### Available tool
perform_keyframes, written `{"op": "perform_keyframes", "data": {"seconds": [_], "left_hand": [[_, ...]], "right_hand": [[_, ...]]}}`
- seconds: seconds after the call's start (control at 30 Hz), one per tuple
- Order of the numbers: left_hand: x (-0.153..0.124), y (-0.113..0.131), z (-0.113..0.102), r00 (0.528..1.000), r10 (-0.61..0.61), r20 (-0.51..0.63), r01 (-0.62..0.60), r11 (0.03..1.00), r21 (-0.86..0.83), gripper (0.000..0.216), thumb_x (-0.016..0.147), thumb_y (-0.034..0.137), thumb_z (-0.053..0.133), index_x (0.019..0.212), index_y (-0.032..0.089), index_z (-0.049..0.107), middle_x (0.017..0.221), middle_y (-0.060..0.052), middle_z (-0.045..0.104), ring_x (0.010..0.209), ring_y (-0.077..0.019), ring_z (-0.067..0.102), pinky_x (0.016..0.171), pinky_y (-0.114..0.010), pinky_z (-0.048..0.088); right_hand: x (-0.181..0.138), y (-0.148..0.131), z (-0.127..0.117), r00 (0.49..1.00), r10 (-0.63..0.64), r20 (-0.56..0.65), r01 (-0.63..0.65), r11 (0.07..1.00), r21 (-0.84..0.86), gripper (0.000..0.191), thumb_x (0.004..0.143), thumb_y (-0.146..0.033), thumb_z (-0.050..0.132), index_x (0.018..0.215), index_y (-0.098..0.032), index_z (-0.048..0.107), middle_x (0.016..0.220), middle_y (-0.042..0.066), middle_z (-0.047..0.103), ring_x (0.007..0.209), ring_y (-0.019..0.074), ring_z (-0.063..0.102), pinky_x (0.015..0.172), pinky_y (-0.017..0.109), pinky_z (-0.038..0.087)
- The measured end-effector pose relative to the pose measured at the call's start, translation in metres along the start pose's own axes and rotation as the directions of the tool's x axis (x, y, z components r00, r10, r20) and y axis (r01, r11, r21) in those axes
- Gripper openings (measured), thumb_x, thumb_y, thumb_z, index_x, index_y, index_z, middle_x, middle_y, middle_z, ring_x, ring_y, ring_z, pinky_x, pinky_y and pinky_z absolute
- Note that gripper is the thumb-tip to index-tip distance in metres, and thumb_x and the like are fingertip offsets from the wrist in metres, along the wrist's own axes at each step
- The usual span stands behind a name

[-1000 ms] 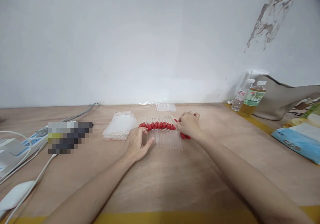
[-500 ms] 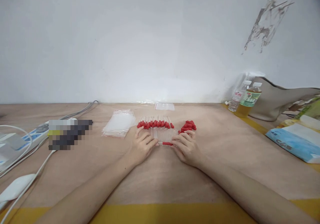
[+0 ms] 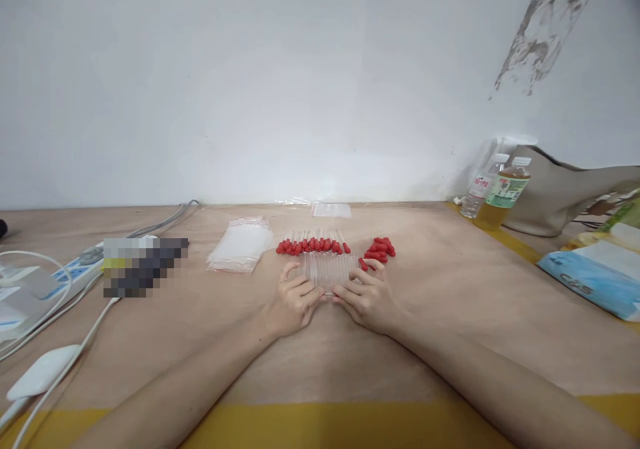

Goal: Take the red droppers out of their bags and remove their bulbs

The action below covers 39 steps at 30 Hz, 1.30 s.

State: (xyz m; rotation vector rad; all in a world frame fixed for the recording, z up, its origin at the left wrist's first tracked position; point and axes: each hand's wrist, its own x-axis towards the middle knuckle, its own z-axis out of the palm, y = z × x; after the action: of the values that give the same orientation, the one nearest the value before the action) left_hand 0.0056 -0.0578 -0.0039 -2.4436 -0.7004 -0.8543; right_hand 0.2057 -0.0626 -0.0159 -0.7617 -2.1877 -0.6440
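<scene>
My left hand (image 3: pixel 294 300) is closed in a pinch on a thin clear tube (image 3: pixel 327 295), most of it hidden by the fingers. My right hand (image 3: pixel 373 299) pinches a red rubber bulb, of which only a little shows at the fingertips, close against the tube. Just beyond the fingers lies a row of clear tubes (image 3: pixel 330 272), side by side. Behind that is a line of droppers (image 3: pixel 315 244), red bulbs toward me and clear stems toward the wall. A pile of loose red bulbs (image 3: pixel 381 249) sits past my right hand, with one bulb near its fingers.
Left of the droppers is a stack of clear plastic bags (image 3: pixel 240 245); another bag (image 3: pixel 331 210) lies by the wall. A power strip (image 3: pixel 75 272) with cables occupies the far left. Two bottles (image 3: pixel 504 192), a grey bag (image 3: pixel 547 192) and a tissue pack (image 3: pixel 590 282) are on the right.
Both hands have come closer together, and the red bulb that showed between them is now mostly covered by fingers. The view has shifted slightly.
</scene>
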Motion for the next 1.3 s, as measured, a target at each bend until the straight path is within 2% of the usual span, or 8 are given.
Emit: {"op": "perform_keyframes", "data": {"seconds": [0.13,0.3,0.6,0.87,1.1,1.3], "left_hand": [[-0.001,0.000,-0.001,1.000,-0.006,-0.023,0.005,0.999,-0.046,0.016,0.081,0.018,0.046,0.072,0.018,0.059,0.054,0.003,0.053,0.056,-0.0102,0.047,0.089,-0.040,0.029],[-0.001,0.001,-0.003,1.000,-0.012,-0.027,0.009,0.996,-0.094,0.015,0.081,0.018,0.047,0.073,0.017,0.059,0.052,0.004,0.052,0.053,-0.0094,0.046,0.088,-0.038,0.029],[0.001,0.002,-0.005,0.999,-0.019,-0.046,0.012,0.991,-0.132,0.017,0.082,0.018,0.045,0.070,0.017,0.057,0.050,0.005,0.050,0.051,-0.0087,0.045,0.086,-0.038,0.028],[-0.002,0.002,-0.004,0.998,-0.059,-0.015,0.056,0.988,-0.140,0.021,0.083,0.021,0.043,0.070,0.019,0.059,0.049,0.004,0.049,0.051,-0.0095,0.045,0.086,-0.038,0.027],[-0.006,-0.002,-0.002,0.996,-0.087,-0.014,0.084,0.986,-0.146,0.018,0.082,0.021,0.045,0.071,0.019,0.059,0.051,0.005,0.048,0.053,-0.0097,0.046,0.087,-0.039,0.026],[-0.005,-0.002,-0.004,0.999,-0.049,0.000,0.048,0.987,-0.151,0.016,0.082,0.019,0.045,0.075,0.017,0.059,0.053,0.003,0.050,0.053,-0.0098,0.045,0.077,-0.033,0.032]], "right_hand": [[0.002,-0.002,-0.005,0.998,-0.045,-0.054,0.042,0.997,-0.059,0.009,0.081,-0.025,0.052,0.081,-0.021,0.060,0.057,-0.005,0.057,0.071,0.0106,0.049,0.092,0.042,0.018],[-0.001,0.000,-0.005,0.976,-0.175,-0.133,0.152,0.974,-0.165,0.010,0.081,-0.025,0.054,0.087,-0.020,0.061,0.059,-0.004,0.059,0.078,0.0102,0.051,0.093,0.039,0.022],[0.000,0.002,-0.008,0.949,-0.248,-0.195,0.203,0.953,-0.227,0.009,0.078,-0.023,0.058,0.086,-0.023,0.062,0.062,-0.005,0.061,0.078,0.0096,0.052,0.091,0.038,0.024],[-0.004,0.001,-0.009,0.976,-0.179,-0.121,0.151,0.965,-0.215,0.020,0.083,-0.025,0.051,0.099,-0.033,0.058,0.068,-0.007,0.064,0.081,0.0093,0.054,0.092,0.035,0.022],[-0.002,0.001,-0.010,0.976,-0.159,-0.148,0.132,0.975,-0.180,0.018,0.082,-0.023,0.054,0.098,-0.030,0.059,0.061,-0.007,0.062,0.076,0.0089,0.054,0.092,0.035,0.021],[-0.002,0.002,-0.016,0.974,-0.168,-0.152,0.143,0.977,-0.159,0.018,0.081,-0.022,0.055,0.098,-0.027,0.059,0.063,-0.006,0.063,0.075,0.0090,0.053,0.089,0.034,0.023]]}}
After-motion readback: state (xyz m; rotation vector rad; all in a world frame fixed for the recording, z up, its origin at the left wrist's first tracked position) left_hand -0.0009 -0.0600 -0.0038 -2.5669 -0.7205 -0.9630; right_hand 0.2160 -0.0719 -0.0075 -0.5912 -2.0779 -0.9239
